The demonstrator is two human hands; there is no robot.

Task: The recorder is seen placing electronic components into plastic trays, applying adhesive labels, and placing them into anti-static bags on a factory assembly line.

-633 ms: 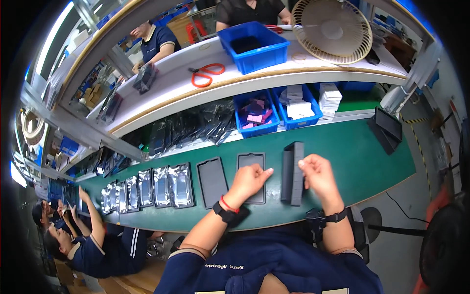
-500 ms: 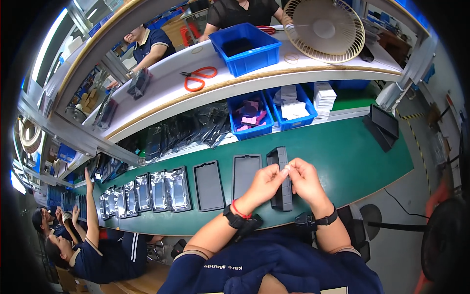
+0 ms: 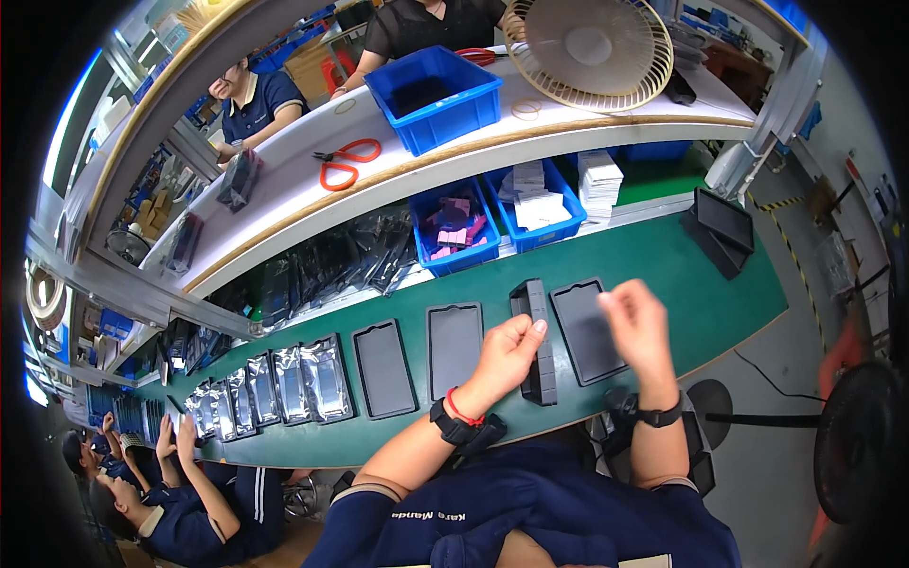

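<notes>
My left hand (image 3: 509,358) is closed, thumb pressed against the curled fingers, in front of a black tray (image 3: 543,364) that stands on its long edge. Whether anything small sits in that pinch is hidden. Slightly blurred, my right hand (image 3: 640,327) is closed above a dark grey shallow tray (image 3: 585,331) lying flat on the green bench. What its fingers hold, if anything, cannot be made out. Two more flat trays lie to the left, a nearer tray (image 3: 454,346) and a farther tray (image 3: 384,369).
Several trays with silvery packs (image 3: 327,379) line the bench's left. Behind are a blue bin with pink pieces (image 3: 456,232), a blue bin of white cards (image 3: 540,210) and stacked black trays (image 3: 720,232). Red-handled cutters (image 3: 350,163) and a fan (image 3: 589,47) occupy the shelf. Co-workers sit left and opposite.
My hands, pinched together in front of the upright tray before, are now apart. The right hand has moved right, uncovering the flat tray beneath it. The view has shifted slightly.
</notes>
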